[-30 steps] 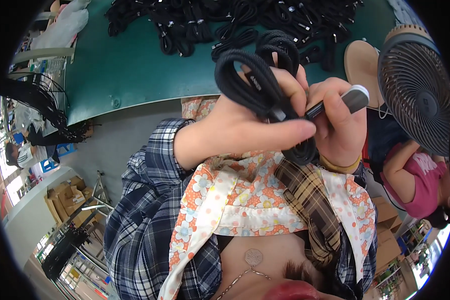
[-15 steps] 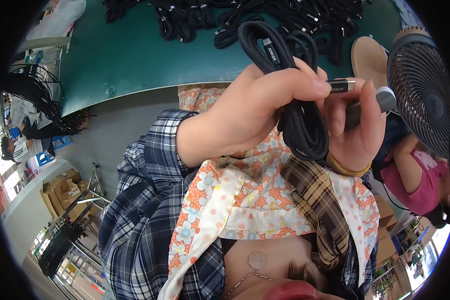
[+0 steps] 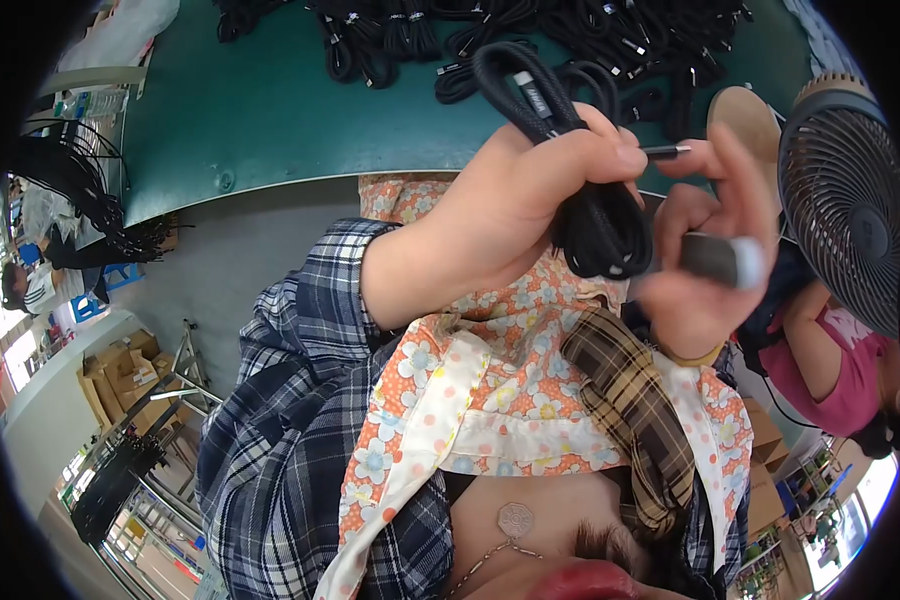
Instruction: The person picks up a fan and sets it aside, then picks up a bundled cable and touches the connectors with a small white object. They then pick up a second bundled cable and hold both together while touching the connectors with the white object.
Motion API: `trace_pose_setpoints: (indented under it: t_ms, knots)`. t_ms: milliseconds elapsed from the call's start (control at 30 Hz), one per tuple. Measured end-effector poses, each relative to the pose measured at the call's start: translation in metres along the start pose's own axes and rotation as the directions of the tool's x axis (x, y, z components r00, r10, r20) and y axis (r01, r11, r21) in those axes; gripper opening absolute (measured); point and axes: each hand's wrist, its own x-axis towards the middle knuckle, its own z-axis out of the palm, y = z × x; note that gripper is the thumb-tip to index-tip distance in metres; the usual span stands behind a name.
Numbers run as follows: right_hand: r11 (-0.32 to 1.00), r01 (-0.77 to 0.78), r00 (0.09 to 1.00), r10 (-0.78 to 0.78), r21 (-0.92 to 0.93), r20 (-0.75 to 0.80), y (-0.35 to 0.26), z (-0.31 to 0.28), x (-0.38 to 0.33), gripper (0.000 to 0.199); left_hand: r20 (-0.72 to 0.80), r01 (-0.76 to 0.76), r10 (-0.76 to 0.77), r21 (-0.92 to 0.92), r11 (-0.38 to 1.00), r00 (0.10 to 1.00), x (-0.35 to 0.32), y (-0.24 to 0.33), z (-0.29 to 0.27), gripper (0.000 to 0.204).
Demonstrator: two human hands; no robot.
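Observation:
My left hand (image 3: 490,205) is closed around a coiled black braided cable (image 3: 605,235), thumb on top. One metal-tipped cable plug (image 3: 532,92) lies against the upper loop. A second plug (image 3: 668,152) sticks out past my left thumb toward the right, seen nearly edge-on. My right hand (image 3: 695,315), partly smeared by motion, is just right of the coil, with a short dark grey cylinder with a pale end (image 3: 715,260) held in its curled fingers. Its raised index finger is close beside the second plug; whether they touch I cannot tell.
Many coiled black cables (image 3: 400,35) lie along the far side of the green table (image 3: 270,130). A dark round fan (image 3: 850,190) stands at the right, beside a tan rounded object (image 3: 738,110). Another person in pink (image 3: 835,370) sits at the right. Black cables (image 3: 70,190) hang at the left.
My right hand has turned and drawn slightly away from the coil, bringing the grey cylinder lower. The second plug has rotated from its broad face to its edge; the coil has risen a little.

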Motion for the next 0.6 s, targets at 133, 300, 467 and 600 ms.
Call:
trace_pose_setpoints:
  t_ms: [133, 300, 467, 600]
  knots:
    - [0.710, 0.522, 0.844, -0.351, -0.472, 0.405, 0.009, 0.000, 0.010, 0.055, -0.050, -0.130, 0.152, 0.304, 0.944, 0.987, 0.004, 0.003, 0.000, 0.017]
    - [0.893, 0.239, 0.970, -0.200, -0.381, 0.140, 0.005, -0.003, -0.004, 0.041, 0.090, -0.246, 0.229, 0.351, 0.904, 0.969, 0.003, 0.001, -0.002, 0.035]
    - [0.947, -0.254, 0.963, 0.267, 0.196, -0.042, 0.004, -0.014, -0.008, 0.032, 0.259, -0.389, 0.296, 0.486, 0.783, 0.920, -0.001, 0.015, -0.006, 0.053]
    - [0.919, -0.305, 0.944, 0.326, 0.251, -0.048, -0.004, -0.007, -0.006, 0.035, 0.278, -0.339, 0.225, 0.491, 0.803, 0.934, -0.002, 0.019, -0.005, 0.062]
